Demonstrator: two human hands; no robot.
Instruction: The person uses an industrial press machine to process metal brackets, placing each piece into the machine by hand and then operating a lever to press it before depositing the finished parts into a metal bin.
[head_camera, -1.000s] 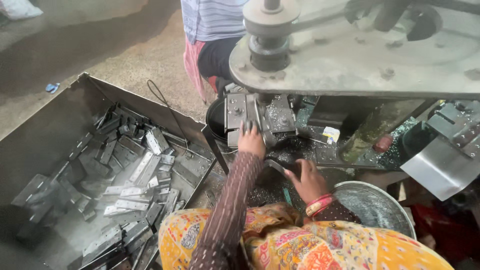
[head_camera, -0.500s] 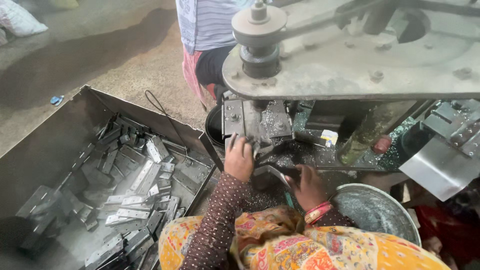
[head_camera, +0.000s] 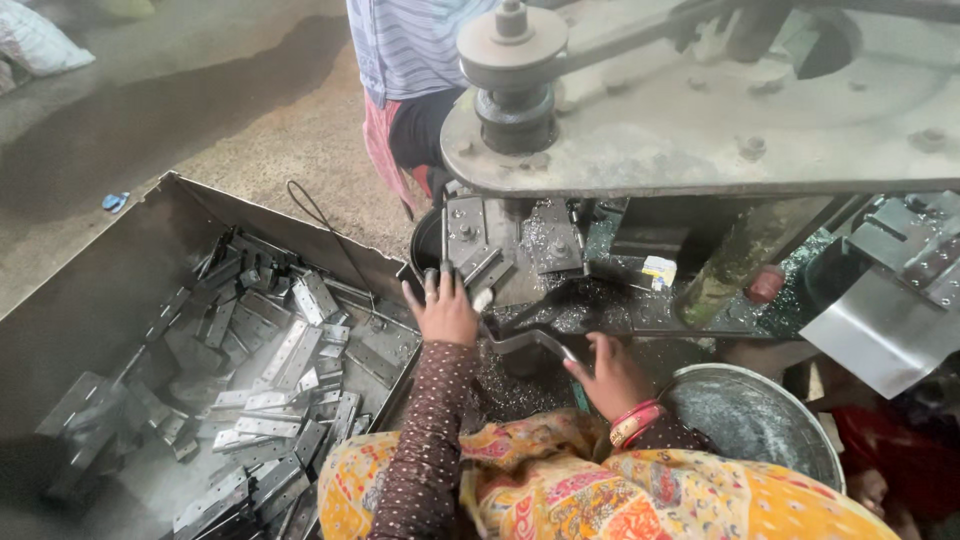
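Note:
My left hand reaches to the lower edge of the press machine's die block, fingers spread around a thin dark metal piece that stands up between them. My right hand, with red bangles at the wrist, rests by a bent dark metal lever in front of the die, fingers curled near its end. Metal shavings cover the machine bed.
A large metal tray at the left holds several flat grey hinge plates. A round steel basin sits at the lower right. Another person in a striped shirt stands behind the machine. A big flywheel plate overhangs.
My left hand has shifted left and down along the die block. My right hand has moved slightly lower by the lever. The view has tilted toward the tray.

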